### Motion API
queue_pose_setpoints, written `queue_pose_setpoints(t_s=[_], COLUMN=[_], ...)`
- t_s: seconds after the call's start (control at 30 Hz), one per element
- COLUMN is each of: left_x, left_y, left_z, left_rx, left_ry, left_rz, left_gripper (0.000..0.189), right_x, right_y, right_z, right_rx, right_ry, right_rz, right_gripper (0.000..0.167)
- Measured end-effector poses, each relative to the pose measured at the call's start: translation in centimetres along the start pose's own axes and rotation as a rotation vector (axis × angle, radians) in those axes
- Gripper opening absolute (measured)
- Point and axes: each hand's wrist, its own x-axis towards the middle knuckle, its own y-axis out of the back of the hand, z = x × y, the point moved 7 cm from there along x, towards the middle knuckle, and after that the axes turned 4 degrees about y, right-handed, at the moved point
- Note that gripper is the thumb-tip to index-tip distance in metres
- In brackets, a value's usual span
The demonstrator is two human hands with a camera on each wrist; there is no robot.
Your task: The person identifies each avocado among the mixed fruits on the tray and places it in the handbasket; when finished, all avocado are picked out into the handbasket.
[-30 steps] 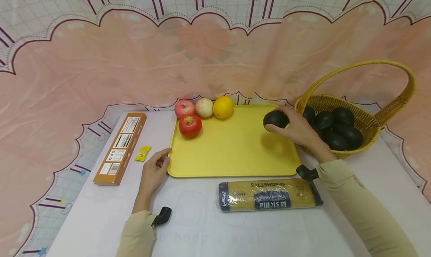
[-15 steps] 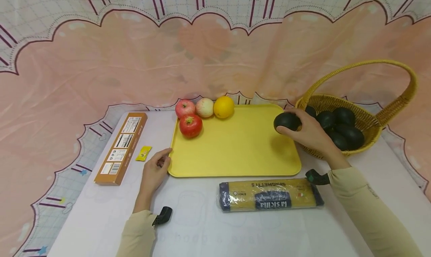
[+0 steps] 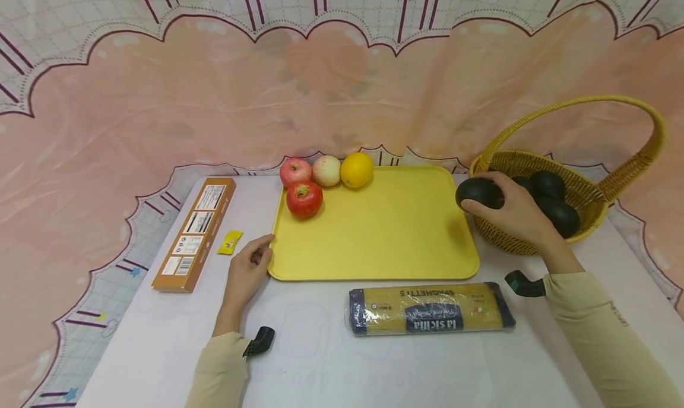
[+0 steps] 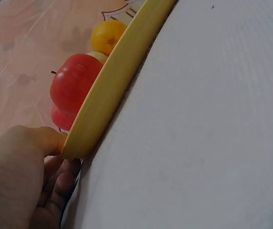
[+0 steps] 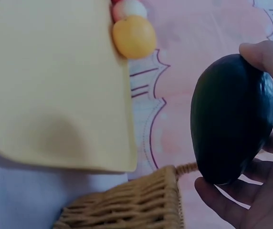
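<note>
My right hand (image 3: pixel 515 218) holds a dark avocado (image 3: pixel 477 193) in the air, between the yellow tray's (image 3: pixel 385 242) right edge and the wicker basket (image 3: pixel 502 240). Thumb and fingertips clasp the avocado's (image 5: pixel 232 119) two ends in the right wrist view. Several more dark avocados (image 3: pixel 558 217) lie in the basket, partly hidden behind this hand. At the tray's left edge, my left hand (image 3: pixel 247 274) pinches the rim (image 4: pixel 96 109), its thumb on top and its fingers curled below. A pomegranate (image 3: pixel 304 200), two apples (image 3: pixel 295 172) and an orange (image 3: pixel 357 170) sit together at the tray's back left.
A packet of spaghetti (image 3: pixel 433 309) lies in front of the tray. Left of the tray are a long brown box (image 3: pixel 195 236) and a small yellow wrapped sweet (image 3: pixel 230 242). The basket's tall handle (image 3: pixel 588 102) arches over it at the right. A patterned cloth hangs behind.
My right hand has carried the avocado rightward, from over the tray to beside the basket's left rim. The left hand has stayed at the tray's edge.
</note>
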Motion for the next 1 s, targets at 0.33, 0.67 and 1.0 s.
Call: queue_pose_setpoints(t_s=[0.33, 0.67, 1.0], left_x=[0.1, 0.0, 0.0], left_y=[-0.1, -0.1, -0.1], left_z=[0.0, 0.0, 0.0], left_rx=[0.001, 0.009, 0.009], left_ry=[0.004, 0.003, -0.003], left_rz=[-0.008, -0.003, -0.005], left_gripper=[0.032, 0.032, 0.033], right_x=[-0.8, 0.1, 1.5], right_y=[1.6, 3.2, 4.5], right_z=[1.8, 3.4, 4.9], right_rx=[0.013, -0.036, -0.015], right_ry=[-0.03, -0.059, -0.074], right_rz=[0.026, 0.065, 0.088], right_gripper=[0.077, 0.082, 0.088])
